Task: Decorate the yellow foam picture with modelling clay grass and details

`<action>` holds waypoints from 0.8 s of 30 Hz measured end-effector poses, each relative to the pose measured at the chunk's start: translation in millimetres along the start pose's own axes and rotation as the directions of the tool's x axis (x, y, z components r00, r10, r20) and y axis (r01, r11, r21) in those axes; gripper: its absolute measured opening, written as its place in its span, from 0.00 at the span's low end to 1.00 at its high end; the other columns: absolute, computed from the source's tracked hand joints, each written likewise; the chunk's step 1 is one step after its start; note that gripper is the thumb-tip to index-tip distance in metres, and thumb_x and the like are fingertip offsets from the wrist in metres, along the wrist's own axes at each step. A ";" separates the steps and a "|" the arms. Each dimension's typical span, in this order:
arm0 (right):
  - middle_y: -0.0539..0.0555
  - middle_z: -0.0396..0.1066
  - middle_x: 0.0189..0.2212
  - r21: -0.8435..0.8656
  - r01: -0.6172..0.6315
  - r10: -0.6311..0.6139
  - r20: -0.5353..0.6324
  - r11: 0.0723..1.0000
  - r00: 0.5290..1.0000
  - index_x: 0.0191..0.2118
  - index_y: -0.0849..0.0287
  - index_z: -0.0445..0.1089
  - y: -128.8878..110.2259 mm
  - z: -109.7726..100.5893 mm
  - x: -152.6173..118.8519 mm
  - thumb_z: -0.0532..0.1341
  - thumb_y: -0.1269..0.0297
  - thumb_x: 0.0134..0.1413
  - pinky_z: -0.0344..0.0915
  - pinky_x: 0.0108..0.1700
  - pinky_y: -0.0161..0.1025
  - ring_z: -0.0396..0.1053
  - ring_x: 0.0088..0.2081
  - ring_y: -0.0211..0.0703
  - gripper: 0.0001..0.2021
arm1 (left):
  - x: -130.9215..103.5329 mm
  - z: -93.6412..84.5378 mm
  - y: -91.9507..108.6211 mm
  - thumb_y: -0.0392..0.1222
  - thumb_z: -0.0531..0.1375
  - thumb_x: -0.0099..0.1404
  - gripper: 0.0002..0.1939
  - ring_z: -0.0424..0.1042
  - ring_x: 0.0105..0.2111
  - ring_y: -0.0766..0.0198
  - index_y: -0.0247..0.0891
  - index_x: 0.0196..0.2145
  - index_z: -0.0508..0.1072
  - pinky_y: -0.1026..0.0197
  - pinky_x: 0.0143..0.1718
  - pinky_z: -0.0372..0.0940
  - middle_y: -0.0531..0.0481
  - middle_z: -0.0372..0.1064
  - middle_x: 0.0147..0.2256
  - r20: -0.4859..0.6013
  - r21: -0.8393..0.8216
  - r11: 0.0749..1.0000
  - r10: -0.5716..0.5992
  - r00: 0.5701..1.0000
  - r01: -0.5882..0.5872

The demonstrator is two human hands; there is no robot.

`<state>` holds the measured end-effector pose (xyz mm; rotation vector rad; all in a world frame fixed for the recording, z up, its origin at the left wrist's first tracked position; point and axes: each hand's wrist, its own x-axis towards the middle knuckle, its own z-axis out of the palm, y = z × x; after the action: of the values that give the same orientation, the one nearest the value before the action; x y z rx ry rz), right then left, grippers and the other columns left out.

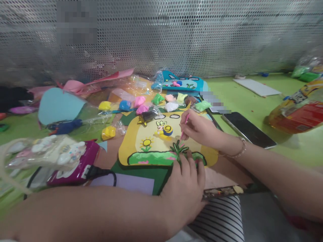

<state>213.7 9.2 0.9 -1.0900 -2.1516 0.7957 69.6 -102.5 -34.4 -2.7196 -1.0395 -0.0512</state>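
A yellow picture board point(122, 153) lies in front of me, decorated with a clay snail point(167, 130), a sunflower point(146, 143) and a green strip outlined in black. My right hand point(202, 129) is closed in a pinch around a thin pink stick-like tool point(186, 121). The tool's lower end is just above the spiky green clay plant point(178, 147). My left hand point(185, 176) rests on the board's lower edge, fingers stretched out and slightly apart, just below that plant. Its fingertips cover part of the green strip.
Several bags of coloured clay, one of them yellow point(108, 133), lie behind and left of the board. A blue picture board point(185, 82) stands farther back. To the right are a phone point(248, 129) and a drink bottle point(297, 109). A purple pouch point(88, 159) lies left.
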 end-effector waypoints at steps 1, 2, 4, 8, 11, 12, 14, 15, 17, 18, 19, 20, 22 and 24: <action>0.46 0.71 0.22 0.004 0.002 -0.002 -0.001 1.000 1.000 0.35 0.54 0.50 0.3 0.0 0.1 0.51 0.68 0.62 0.67 0.26 0.30 0.74 0.25 0.36 0.06 | 0.0 0.1 0.0 0.66 0.56 0.59 0.44 0.64 0.54 0.34 0.26 0.60 0.60 0.43 0.49 0.61 0.23 0.60 0.57 -0.002 -0.001 1.000 0.002 1.000 -0.002; 0.46 0.71 0.22 0.009 0.003 -0.003 -0.001 1.000 1.000 0.35 0.54 0.50 0.5 0.0 0.1 0.51 0.68 0.61 0.67 0.26 0.30 0.74 0.25 0.36 0.06 | -0.1 0.2 -0.1 0.66 0.56 0.59 0.44 0.64 0.54 0.34 0.26 0.60 0.60 0.43 0.49 0.61 0.22 0.60 0.57 -0.004 -0.002 1.000 0.005 1.000 -0.005; 0.46 0.70 0.22 0.019 -0.004 0.004 -0.002 1.000 1.000 0.35 0.54 0.50 0.5 0.0 0.1 0.52 0.68 0.61 0.68 0.26 0.30 0.75 0.25 0.36 0.06 | -0.4 0.1 -0.4 0.66 0.56 0.59 0.44 0.64 0.54 0.34 0.26 0.60 0.60 0.43 0.49 0.61 0.22 0.59 0.57 -0.006 -0.002 1.000 0.005 1.000 -0.005; 0.45 0.69 0.21 0.060 -0.028 0.029 -0.014 0.998 0.999 0.35 0.54 0.51 0.6 0.3 -0.2 0.52 0.68 0.61 0.69 0.26 0.32 0.75 0.26 0.38 0.06 | -0.8 -0.4 -0.6 0.65 0.56 0.59 0.44 0.63 0.55 0.34 0.25 0.60 0.59 0.42 0.49 0.61 0.22 0.58 0.57 0.004 0.000 1.000 0.003 1.000 -0.003; 0.45 0.68 0.22 0.112 -0.004 0.008 -0.037 0.994 0.999 0.36 0.53 0.50 2.0 1.1 -0.2 0.52 0.67 0.62 0.71 0.27 0.34 0.75 0.26 0.38 0.06 | -0.2 -0.3 -0.6 0.65 0.56 0.59 0.44 0.63 0.55 0.34 0.26 0.60 0.59 0.42 0.49 0.61 0.22 0.59 0.57 0.011 -0.002 1.000 0.002 1.000 -0.002; 0.45 0.68 0.22 0.118 0.009 -0.003 -0.049 0.993 0.999 0.36 0.53 0.50 2.4 1.3 0.0 0.52 0.66 0.62 0.71 0.28 0.34 0.75 0.27 0.38 0.06 | 0.0 -0.2 -0.6 0.65 0.56 0.59 0.44 0.63 0.54 0.34 0.26 0.60 0.60 0.42 0.49 0.61 0.23 0.60 0.57 0.007 -0.004 1.000 0.002 1.000 -0.002; 0.46 0.69 0.23 0.095 0.020 -0.013 -0.068 0.995 0.998 0.36 0.53 0.50 2.7 1.8 0.3 0.52 0.67 0.62 0.71 0.28 0.35 0.75 0.27 0.38 0.06 | -0.1 0.1 -0.5 0.65 0.57 0.58 0.44 0.64 0.54 0.34 0.26 0.60 0.60 0.43 0.49 0.61 0.23 0.60 0.57 -0.004 -0.008 1.000 -0.003 1.000 0.003; 0.47 0.70 0.23 0.072 0.017 -0.012 -0.073 0.997 0.997 0.36 0.53 0.51 2.5 1.9 0.4 0.52 0.67 0.62 0.71 0.28 0.35 0.76 0.28 0.38 0.06 | -0.4 0.3 -0.3 0.65 0.57 0.58 0.45 0.64 0.54 0.34 0.26 0.60 0.60 0.44 0.49 0.62 0.23 0.60 0.57 -0.010 -0.010 1.000 -0.005 1.000 0.005; 0.48 0.71 0.24 0.019 0.006 -0.004 -0.071 1.000 0.997 0.36 0.54 0.51 1.5 1.8 0.5 0.52 0.67 0.62 0.70 0.29 0.34 0.75 0.28 0.38 0.05 | -1.0 0.5 -0.1 0.65 0.57 0.58 0.45 0.64 0.54 0.35 0.25 0.60 0.60 0.44 0.49 0.62 0.23 0.60 0.57 -0.019 -0.008 1.000 -0.010 1.000 0.010; 0.48 0.72 0.24 -0.005 0.002 -0.002 -0.067 1.000 0.998 0.36 0.54 0.51 0.9 1.5 0.5 0.52 0.68 0.62 0.70 0.29 0.34 0.75 0.28 0.38 0.05 | -1.2 0.5 0.0 0.65 0.57 0.58 0.45 0.64 0.54 0.35 0.25 0.60 0.60 0.44 0.49 0.62 0.23 0.60 0.57 -0.021 -0.008 1.000 -0.012 1.000 0.012; 0.48 0.72 0.23 -0.025 0.002 -0.004 -0.063 1.000 0.998 0.36 0.54 0.51 0.3 1.2 0.4 0.51 0.68 0.62 0.69 0.29 0.33 0.75 0.28 0.37 0.05 | -1.3 0.5 0.1 0.65 0.57 0.58 0.44 0.64 0.54 0.35 0.26 0.60 0.61 0.44 0.49 0.62 0.24 0.60 0.57 -0.021 -0.009 1.000 -0.013 1.000 0.013; 0.48 0.72 0.23 -0.043 0.004 -0.007 -0.056 0.999 0.998 0.36 0.55 0.51 -0.1 0.9 0.3 0.51 0.68 0.62 0.69 0.28 0.33 0.75 0.27 0.37 0.05 | -1.2 0.4 0.1 0.65 0.57 0.58 0.44 0.64 0.54 0.35 0.26 0.60 0.61 0.44 0.49 0.62 0.24 0.60 0.57 -0.021 -0.010 1.000 -0.014 1.000 0.014; 0.48 0.72 0.23 -0.070 0.006 -0.009 -0.048 0.998 0.999 0.36 0.55 0.52 -0.5 0.2 0.0 0.51 0.69 0.61 0.68 0.27 0.32 0.75 0.27 0.37 0.05 | -0.5 -0.2 -0.1 0.65 0.57 0.58 0.44 0.64 0.54 0.35 0.26 0.60 0.61 0.44 0.49 0.62 0.24 0.60 0.57 -0.016 -0.014 1.000 -0.015 1.000 0.015; 0.48 0.72 0.23 -0.074 0.006 -0.010 -0.047 0.997 0.999 0.36 0.55 0.51 -0.5 -0.1 -0.3 0.51 0.69 0.61 0.67 0.27 0.32 0.75 0.26 0.37 0.04 | 0.1 -0.8 -0.4 0.65 0.57 0.58 0.44 0.64 0.54 0.36 0.26 0.60 0.60 0.44 0.49 0.62 0.24 0.61 0.57 -0.011 -0.016 1.000 -0.012 1.000 0.012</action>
<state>213.7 8.7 1.2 -1.1255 -2.1592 0.6855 69.5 -102.3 -33.5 -2.7244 -1.0571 -0.0764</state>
